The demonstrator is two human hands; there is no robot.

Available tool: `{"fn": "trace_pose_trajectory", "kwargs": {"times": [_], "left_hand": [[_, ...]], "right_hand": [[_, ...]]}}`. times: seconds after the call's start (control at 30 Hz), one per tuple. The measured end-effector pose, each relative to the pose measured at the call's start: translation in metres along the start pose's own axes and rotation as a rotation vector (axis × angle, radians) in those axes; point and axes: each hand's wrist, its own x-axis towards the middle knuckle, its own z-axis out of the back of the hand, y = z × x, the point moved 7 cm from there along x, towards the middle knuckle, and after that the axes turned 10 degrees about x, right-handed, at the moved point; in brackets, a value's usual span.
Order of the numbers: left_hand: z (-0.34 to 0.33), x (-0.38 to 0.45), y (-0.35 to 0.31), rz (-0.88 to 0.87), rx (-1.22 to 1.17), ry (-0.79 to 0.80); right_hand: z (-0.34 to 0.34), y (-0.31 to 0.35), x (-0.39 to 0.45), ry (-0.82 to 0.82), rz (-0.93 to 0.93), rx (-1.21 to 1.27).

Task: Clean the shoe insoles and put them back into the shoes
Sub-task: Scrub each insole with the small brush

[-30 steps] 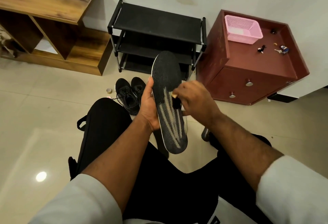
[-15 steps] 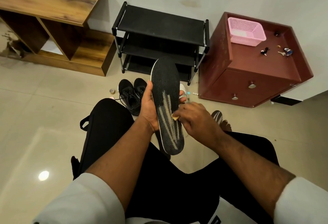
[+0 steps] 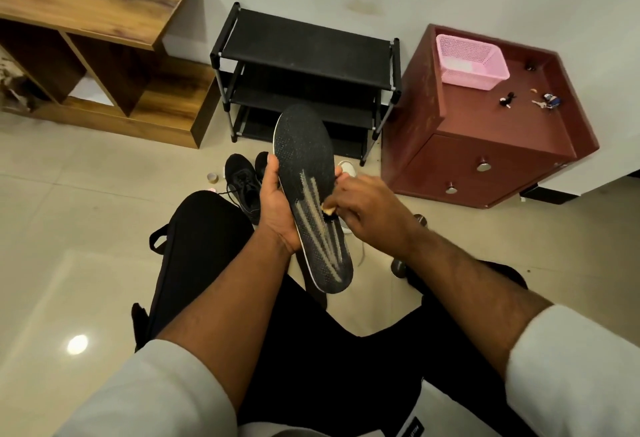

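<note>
Black mesh fabric covers the insole [image 3: 308, 190], which is held upright above the lap, in front of the shoe rack [image 3: 304, 79]. It is gripped along its left edge by the left hand [image 3: 277, 208], closed around it. A small tool [image 3: 327, 211], too blurred to be named, is pinched in the closed right hand [image 3: 367, 211] and pressed on the middle of the insole. The cleaning step seems to be in hand. Pale streaks are seen from the middle down to the heel; the toe part looks untouched. Next, strokes toward the toe are probably needed, with the insole kept steady. A pair of black shoes [image 3: 244, 183] is waiting on the floor [image 3: 69, 228] just beyond the knee.
</note>
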Motion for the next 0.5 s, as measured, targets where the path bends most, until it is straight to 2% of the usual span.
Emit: {"fn": "trace_pose_trajectory", "kwargs": {"times": [0.1, 0.23, 0.37, 0.5], "left_hand": [[0.003, 0.003, -0.003, -0.007, -0.054, -0.037], [0.007, 0.004, -0.006, -0.030, -0.050, -0.074], [0.001, 0.003, -0.007, -0.024, -0.002, -0.037], [-0.011, 0.000, -0.001, -0.003, 0.021, 0.022]], "right_hand": [[-0.010, 0.005, -0.024, 0.002, 0.027, 0.071], [-0.007, 0.005, -0.040, 0.033, 0.085, 0.050], [0.025, 0.002, -0.019, -0.106, 0.092, 0.033], [0.044, 0.002, 0.025, -0.083, 0.069, -0.021]]}}
